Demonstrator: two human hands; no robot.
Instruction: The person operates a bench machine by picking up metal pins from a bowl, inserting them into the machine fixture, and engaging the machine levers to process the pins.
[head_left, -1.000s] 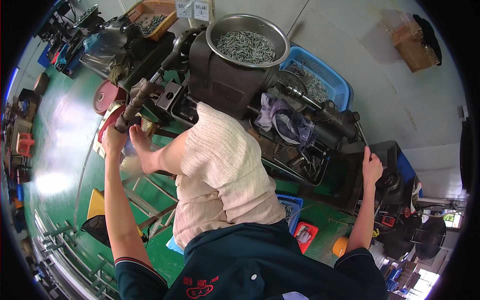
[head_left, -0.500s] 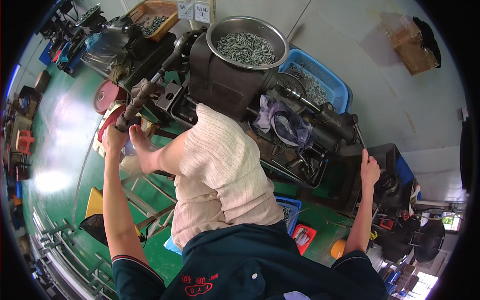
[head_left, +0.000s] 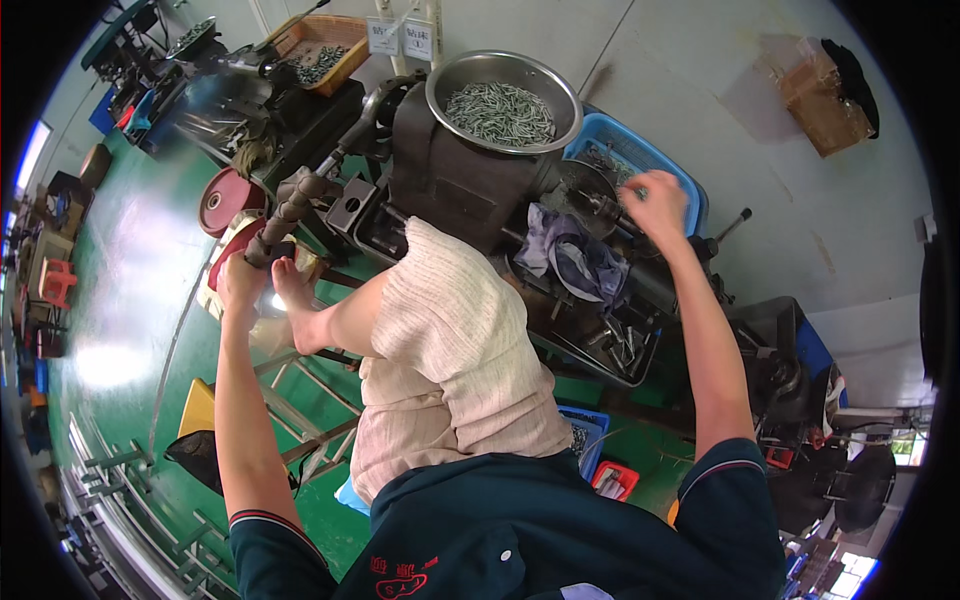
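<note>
My left hand (head_left: 239, 283) is wrapped round the lower end of a thick, brown tape-wound lever (head_left: 286, 210), joined to the dark bench machine (head_left: 450, 175). My right hand (head_left: 658, 207) is over the machine's right side, fingers curled together at the metal chuck (head_left: 602, 208); anything pinched in them is too small or hidden to make out. Just beyond that hand is a blue plastic basket (head_left: 690, 195) of small metal parts. A steel bowl (head_left: 572, 110) full of short metal pins (head_left: 500, 112) rests on top of the machine. Below the chuck hangs a crumpled purple-grey cloth (head_left: 570, 255).
A thin ball-ended lever (head_left: 735, 225) sticks out at the machine's right. Metal tools lie in a black tray (head_left: 640, 375) under the cloth. An orange basket (head_left: 345, 70) stands at the far left. On the floor are a blue crate (head_left: 590, 425) and a red bin (head_left: 615, 480).
My right hand has let go of the thin lever at the right and moved up and left to the chuck. The left hand keeps its hold on the wrapped lever.
</note>
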